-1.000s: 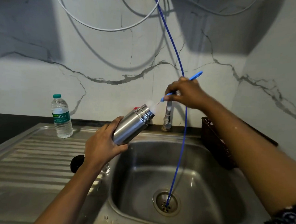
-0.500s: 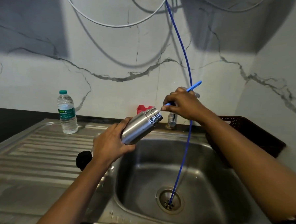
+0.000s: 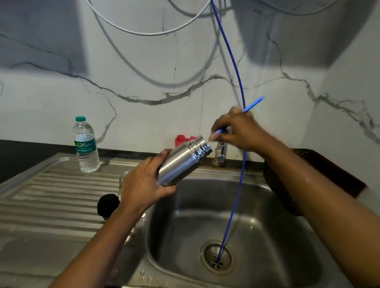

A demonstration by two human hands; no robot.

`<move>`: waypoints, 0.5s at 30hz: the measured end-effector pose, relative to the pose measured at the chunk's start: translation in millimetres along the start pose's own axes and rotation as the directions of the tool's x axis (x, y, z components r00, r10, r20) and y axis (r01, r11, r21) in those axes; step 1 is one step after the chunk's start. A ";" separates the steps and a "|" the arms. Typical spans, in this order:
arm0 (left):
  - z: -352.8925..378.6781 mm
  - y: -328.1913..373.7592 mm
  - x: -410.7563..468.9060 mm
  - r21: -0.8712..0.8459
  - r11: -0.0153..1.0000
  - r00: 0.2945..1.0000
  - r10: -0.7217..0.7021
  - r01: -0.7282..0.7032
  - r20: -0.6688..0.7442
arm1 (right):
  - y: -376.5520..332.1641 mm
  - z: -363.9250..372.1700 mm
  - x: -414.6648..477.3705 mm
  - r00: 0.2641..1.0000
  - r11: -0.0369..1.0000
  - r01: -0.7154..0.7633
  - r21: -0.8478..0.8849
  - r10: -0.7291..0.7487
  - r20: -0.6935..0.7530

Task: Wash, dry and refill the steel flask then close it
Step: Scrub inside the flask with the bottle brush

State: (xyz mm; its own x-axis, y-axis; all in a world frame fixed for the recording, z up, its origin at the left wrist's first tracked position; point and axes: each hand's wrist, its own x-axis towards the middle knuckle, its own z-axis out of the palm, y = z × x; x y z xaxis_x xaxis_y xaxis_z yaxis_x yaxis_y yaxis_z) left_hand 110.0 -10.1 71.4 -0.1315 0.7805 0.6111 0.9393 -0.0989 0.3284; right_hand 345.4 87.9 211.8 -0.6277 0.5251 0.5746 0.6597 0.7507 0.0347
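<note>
- The steel flask (image 3: 183, 163) is being held in the air over the left edge of the sink (image 3: 268, 225).
- It is being tipped, with its open top pointing up and to the right.
- The bottom of the flask is being gripped tight by the left hand (image 3: 143, 183), with the fingers curled round it.
- A thin blue stick (image 3: 254, 104) is being pinched in the closed fingers of the right hand (image 3: 240, 131).
- The low end of the stick is being held just beside the flask's open top.
- The tap (image 3: 220, 153) is being partly hidden behind the right hand.
- A long blue tube (image 3: 242, 168) is being hung from above, down into the drain (image 3: 210, 250).
- A water bottle (image 3: 86, 146) is being stood upright on the ribbed steel board (image 3: 49, 198), well apart from the flask.
- A round black thing (image 3: 107, 205) is being partly hidden by the left wrist.
</note>
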 end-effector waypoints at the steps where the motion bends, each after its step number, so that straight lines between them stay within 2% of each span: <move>1: 0.3 0.3 -0.8 0.003 1.000 1.000 0.001 -0.001 0.015 | -6.2 9.8 -2.5 1.000 0.999 0.025 -0.032 -0.025 0.013; 3: -0.5 -2.1 -0.5 0.011 1.000 1.000 -0.014 0.013 0.023 | -4.0 9.6 -3.1 1.000 0.997 0.019 -0.072 -0.017 0.024; 9: -2.9 -2.3 2.2 -0.047 0.998 0.999 -0.030 0.031 0.013 | 46.3 -54.2 11.9 0.990 0.994 -0.106 0.017 0.107 -0.094; 12: -4.8 -4.2 1.2 -0.055 0.998 0.999 -0.040 0.040 0.000 | 46.9 -50.8 15.9 0.982 0.989 -0.145 0.041 0.148 -0.116; 15: -7.0 -6.8 0.7 -0.050 0.997 0.998 -0.055 0.054 -0.023 | 30.3 -29.5 11.9 0.982 0.992 -0.116 0.044 0.122 -0.142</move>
State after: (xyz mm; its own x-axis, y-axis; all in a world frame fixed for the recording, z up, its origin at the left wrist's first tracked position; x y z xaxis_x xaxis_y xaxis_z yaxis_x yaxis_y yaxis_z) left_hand 101.3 -13.2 74.6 -0.1906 0.7703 0.6086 0.9138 -0.0873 0.3967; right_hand 370.1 105.1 243.8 -0.4776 0.5502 0.6850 0.7093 0.7015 -0.0688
